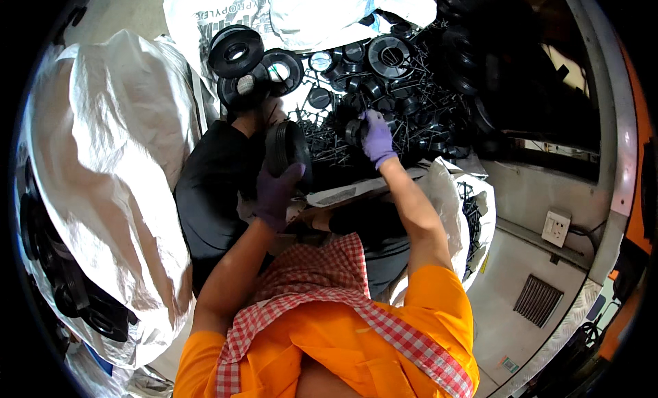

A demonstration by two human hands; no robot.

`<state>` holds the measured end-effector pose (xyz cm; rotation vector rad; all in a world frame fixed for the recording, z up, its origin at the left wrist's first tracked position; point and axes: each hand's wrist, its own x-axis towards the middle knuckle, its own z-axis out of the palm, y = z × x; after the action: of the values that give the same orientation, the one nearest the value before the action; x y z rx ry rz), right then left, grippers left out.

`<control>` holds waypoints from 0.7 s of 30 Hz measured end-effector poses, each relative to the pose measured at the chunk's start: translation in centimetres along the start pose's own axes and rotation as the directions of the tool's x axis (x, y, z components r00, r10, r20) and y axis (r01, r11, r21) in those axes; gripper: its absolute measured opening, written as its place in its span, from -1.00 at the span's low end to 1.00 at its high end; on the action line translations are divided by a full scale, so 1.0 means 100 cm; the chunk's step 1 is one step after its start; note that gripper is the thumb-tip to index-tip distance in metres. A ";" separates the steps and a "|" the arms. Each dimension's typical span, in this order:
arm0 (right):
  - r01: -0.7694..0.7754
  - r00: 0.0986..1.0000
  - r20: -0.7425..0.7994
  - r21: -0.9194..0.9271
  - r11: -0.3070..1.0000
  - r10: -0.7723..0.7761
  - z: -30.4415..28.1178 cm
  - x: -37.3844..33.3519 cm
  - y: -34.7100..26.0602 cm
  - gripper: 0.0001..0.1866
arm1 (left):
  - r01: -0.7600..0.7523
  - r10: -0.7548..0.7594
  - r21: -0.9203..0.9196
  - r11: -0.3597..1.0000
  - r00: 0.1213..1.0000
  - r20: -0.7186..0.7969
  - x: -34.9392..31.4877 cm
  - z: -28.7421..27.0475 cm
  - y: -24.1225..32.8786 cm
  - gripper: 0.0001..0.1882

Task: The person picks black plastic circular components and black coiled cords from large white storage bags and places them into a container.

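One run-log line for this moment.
left hand: purple-gloved, gripping large black ribbed round plastic part | right hand: purple-gloved, at smaller black round plastic part, grip unclear | nearby: white sack

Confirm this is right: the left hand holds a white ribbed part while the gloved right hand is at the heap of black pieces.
Wrong on colour: the head view shows the ribbed part is black, not white. The left hand does hold it, and the gloved right hand is at the heap.
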<state>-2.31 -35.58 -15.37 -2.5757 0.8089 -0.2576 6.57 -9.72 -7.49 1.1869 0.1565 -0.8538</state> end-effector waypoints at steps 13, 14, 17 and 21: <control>-0.039 0.952 0.257 0.645 0.763 -0.168 -0.035 -0.084 -0.148 -0.54 | -0.471 0.432 0.116 0.875 0.865 0.255 -0.060 0.009 0.005 -0.47; -0.081 0.940 0.298 0.669 0.738 -0.167 -0.037 -0.088 -0.151 -0.51 | -0.579 0.543 0.140 0.803 0.808 0.229 -0.064 0.006 0.003 -0.47; 0.337 0.911 0.017 0.547 0.767 -0.413 -0.078 -0.113 -0.168 -0.42 | 0.062 -0.148 0.195 0.979 0.873 0.466 -0.069 -0.015 0.058 -0.58; 0.860 0.471 0.100 0.171 0.481 -0.877 -0.092 -0.115 -0.154 -0.38 | 0.063 -0.278 0.355 0.933 0.754 0.596 -0.071 -0.028 0.068 -0.67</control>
<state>-6.71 -20.64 -0.85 -2.6197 -0.6800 -0.3365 7.04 -3.05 0.25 1.1164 -0.4595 -1.4508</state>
